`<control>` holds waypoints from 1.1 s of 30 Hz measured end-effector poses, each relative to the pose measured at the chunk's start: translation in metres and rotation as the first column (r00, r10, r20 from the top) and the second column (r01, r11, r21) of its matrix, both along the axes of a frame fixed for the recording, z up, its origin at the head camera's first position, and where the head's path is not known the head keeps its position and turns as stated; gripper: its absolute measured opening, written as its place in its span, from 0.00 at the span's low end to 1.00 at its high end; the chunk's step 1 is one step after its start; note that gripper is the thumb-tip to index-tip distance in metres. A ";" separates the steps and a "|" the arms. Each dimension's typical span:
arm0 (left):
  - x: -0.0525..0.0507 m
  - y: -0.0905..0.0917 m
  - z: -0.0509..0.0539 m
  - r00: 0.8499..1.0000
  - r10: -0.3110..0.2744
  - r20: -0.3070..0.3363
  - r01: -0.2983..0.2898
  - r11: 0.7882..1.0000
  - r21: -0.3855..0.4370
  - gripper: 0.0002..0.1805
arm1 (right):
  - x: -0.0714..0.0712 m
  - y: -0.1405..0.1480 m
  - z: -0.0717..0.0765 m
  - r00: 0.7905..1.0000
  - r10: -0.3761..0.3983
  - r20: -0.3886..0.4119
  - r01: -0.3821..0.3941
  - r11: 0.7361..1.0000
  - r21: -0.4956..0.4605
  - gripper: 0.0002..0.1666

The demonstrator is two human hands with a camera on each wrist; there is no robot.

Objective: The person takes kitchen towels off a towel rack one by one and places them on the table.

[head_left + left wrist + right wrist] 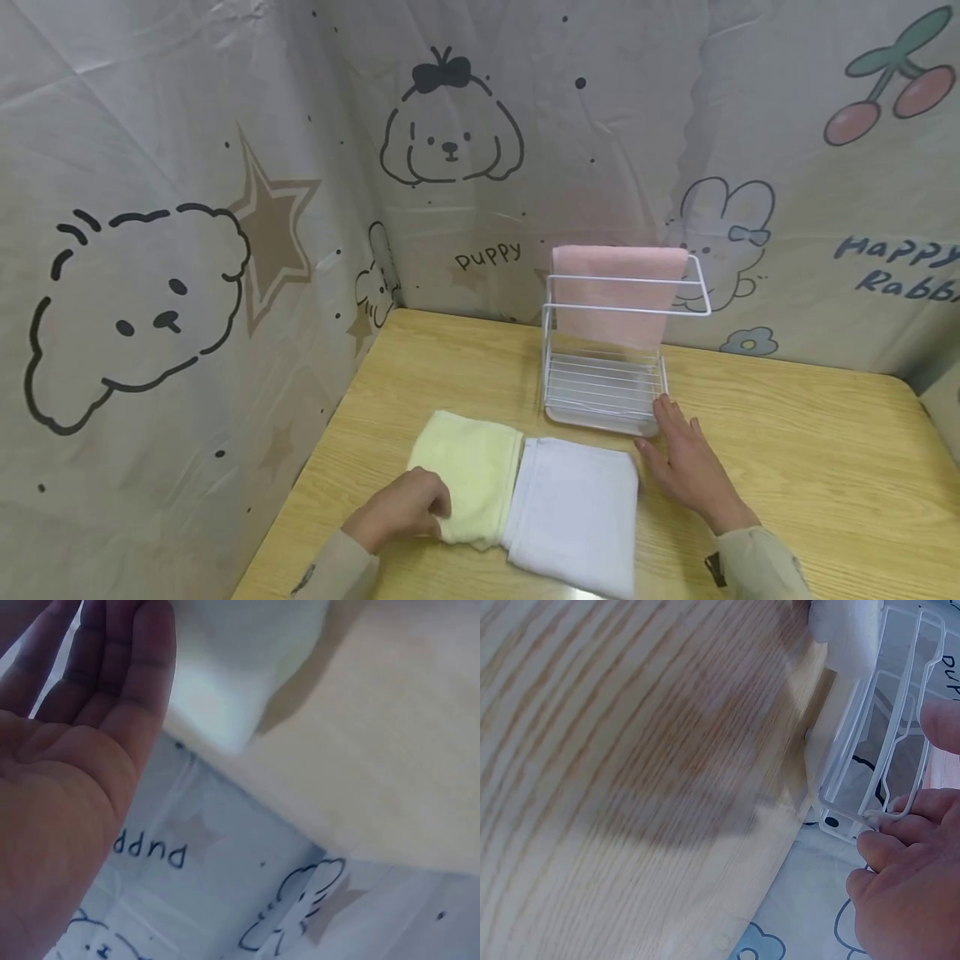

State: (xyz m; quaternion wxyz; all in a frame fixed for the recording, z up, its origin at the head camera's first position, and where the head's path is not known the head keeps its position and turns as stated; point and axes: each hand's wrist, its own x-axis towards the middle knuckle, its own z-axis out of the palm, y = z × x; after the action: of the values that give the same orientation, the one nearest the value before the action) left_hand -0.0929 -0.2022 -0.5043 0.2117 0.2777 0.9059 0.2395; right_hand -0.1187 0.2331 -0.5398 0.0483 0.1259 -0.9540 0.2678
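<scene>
On the wooden table lies a folded pale yellow towel (476, 467). My left hand (408, 504) is at its near left edge, with bent fingers and thumb gripping it; the fingertips are partly hidden. In the left wrist view the palm (67, 787) shows beside a corner of the towel. A folded white towel (573, 508) lies right beside the yellow one. Behind them stands a white wire rack (600, 417) with a base tray, and a pink towel (615, 292) hangs over its back bar. My right hand (690, 467) holds the rack's front right corner, fingers along the side.
The table (825, 450) extends to the right of the rack. Printed fabric (600, 142) with cartoon animals hangs behind the table and along its left side.
</scene>
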 end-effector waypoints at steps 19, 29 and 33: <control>-0.047 0.029 0.076 0.909 0.131 -0.395 -0.044 0.974 0.222 0.10 | -0.001 0.001 0.001 1.000 -0.012 0.016 0.011 1.000 0.024 0.43; -0.076 0.056 0.122 0.807 0.153 -0.571 0.047 0.946 0.322 0.12 | -0.001 0.001 -0.001 1.000 -0.015 0.025 0.015 1.000 0.021 0.44; -0.084 0.066 0.132 0.785 0.152 -0.600 0.053 0.949 0.310 0.12 | 0.000 0.001 -0.001 1.000 -0.016 0.025 0.015 1.000 0.022 0.44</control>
State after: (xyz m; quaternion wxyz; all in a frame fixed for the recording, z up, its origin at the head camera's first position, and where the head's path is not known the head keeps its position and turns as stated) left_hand -0.1769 -0.1363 -0.3722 -0.1487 0.3460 0.8830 0.2803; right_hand -0.1191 0.2338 -0.5407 0.0372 0.1157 -0.9583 0.2585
